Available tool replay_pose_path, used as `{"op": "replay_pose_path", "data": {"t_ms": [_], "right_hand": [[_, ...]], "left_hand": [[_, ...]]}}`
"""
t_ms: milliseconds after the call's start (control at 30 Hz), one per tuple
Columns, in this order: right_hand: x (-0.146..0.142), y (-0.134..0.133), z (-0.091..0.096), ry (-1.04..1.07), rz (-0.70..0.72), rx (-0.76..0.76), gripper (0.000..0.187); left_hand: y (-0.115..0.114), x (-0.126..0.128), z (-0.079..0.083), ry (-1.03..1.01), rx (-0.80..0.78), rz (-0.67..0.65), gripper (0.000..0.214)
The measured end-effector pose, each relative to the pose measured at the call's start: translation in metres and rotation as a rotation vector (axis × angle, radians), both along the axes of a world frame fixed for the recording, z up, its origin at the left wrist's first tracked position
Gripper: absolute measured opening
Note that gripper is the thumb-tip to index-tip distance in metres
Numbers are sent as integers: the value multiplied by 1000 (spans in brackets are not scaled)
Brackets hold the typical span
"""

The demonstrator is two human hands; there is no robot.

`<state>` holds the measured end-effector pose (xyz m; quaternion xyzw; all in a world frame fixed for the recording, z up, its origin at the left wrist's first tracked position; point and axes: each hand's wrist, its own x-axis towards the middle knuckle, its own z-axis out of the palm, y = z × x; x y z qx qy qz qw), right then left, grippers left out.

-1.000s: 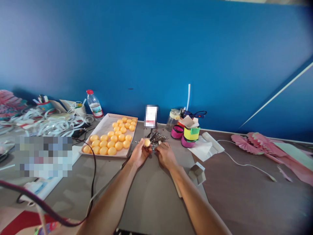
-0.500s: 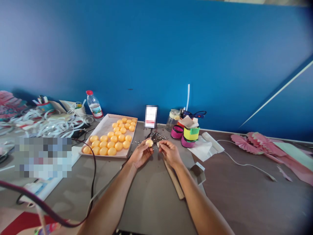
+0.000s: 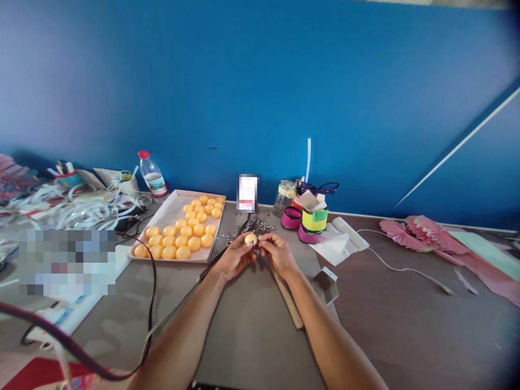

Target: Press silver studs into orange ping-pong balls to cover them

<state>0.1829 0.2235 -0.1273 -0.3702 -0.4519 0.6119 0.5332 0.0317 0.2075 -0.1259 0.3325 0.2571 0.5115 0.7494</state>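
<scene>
My left hand (image 3: 234,258) is closed round a small yellow ball (image 3: 251,238), held just above the table. My right hand (image 3: 276,252) has its fingers pinched together against the right side of that ball; what sits in the pinch is too small to name. Just beyond both hands lies a heap of small silvery metal bits (image 3: 247,230). A flat tray (image 3: 170,203) with several more yellow balls (image 3: 184,235) stands to the left of my hands.
A wooden stick (image 3: 289,300) and a small grey box (image 3: 326,281) lie under my right forearm. A water bottle (image 3: 151,174), a glass jar (image 3: 284,196), pink and yellow tape rolls (image 3: 311,223), white paper (image 3: 337,241), pink paper fans (image 3: 422,233), white strips (image 3: 69,203) and black cables (image 3: 152,281) are spread about.
My right hand rose from the metal bits and came in against the ball. My left hand lifted the ball slightly to meet it.
</scene>
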Motion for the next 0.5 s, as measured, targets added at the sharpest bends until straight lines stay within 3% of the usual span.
{"op": "replay_pose_path", "data": {"t_ms": [500], "right_hand": [[0,-3,2,-237,-25,80,16]], "left_hand": [[2,7,-9,177,90,77,46]]}}
